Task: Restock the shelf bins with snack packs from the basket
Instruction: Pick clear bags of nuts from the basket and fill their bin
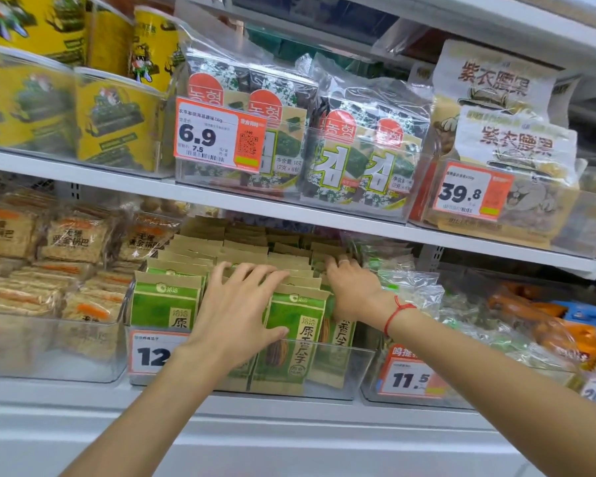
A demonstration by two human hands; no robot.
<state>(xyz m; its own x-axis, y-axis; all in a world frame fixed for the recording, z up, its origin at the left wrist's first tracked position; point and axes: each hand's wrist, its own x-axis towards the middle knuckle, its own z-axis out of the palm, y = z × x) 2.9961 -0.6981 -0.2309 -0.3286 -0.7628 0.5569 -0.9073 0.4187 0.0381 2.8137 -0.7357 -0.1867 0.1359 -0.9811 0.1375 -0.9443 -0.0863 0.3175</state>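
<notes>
Both hands reach into one clear plastic bin (341, 373) of flat green-and-tan paper snack packs (291, 333) standing in three rows. The left hand (236, 313) lies spread, fingers straight, across the pack tops, gripping nothing. The right hand (350, 287), just beside it, tucks its fingers among the rear packs; its grip is hidden

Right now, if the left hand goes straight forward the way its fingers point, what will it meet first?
The left hand already rests on the tops of the green seed packs in the clear bin. Pushed straight on, its fingers would probably meet the rows of kraft pack tops behind; depth is unclear.
</notes>
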